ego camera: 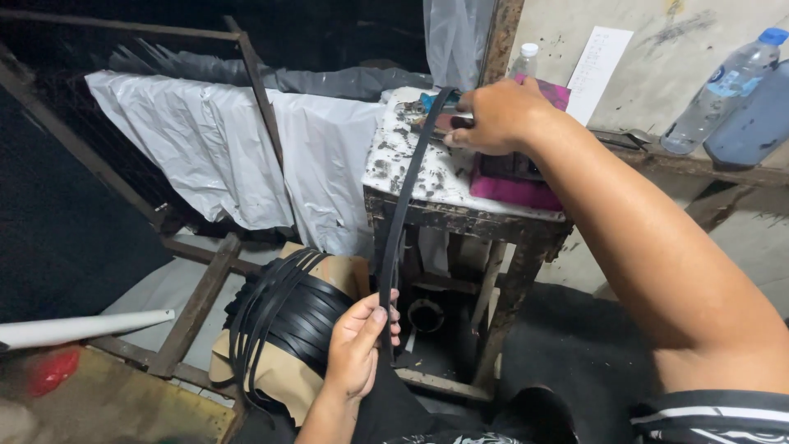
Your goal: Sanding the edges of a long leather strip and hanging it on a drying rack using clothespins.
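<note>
I log one small work table, paint-flecked white on top with a rusted frame, standing beyond both hands. One rusted metal rack sits off to the outer side of my left hand, draped with white plastic sheeting. One cardboard box, open at the top, lies just beside my left fingers and holds a coil of black straps, looped many times; I cannot count the turns.

One single black strap runs taut from the table top down over the near edge to my lap. My left hand has fingers and thumb curled shut around its lower length, below the table. My right hand presses down on the table top with fingers bent, clamping the strap's upper end; whether they also grip a tool there I cannot tell.

Two clear plastic bottles: a large one with a blue cap on a ledge well to the outer side of the right fingers, a small white-capped one just beyond them. One magenta object lies under my right wrist at the table's near edge.

Open room remains between the table legs, past my left fingertips.
</note>
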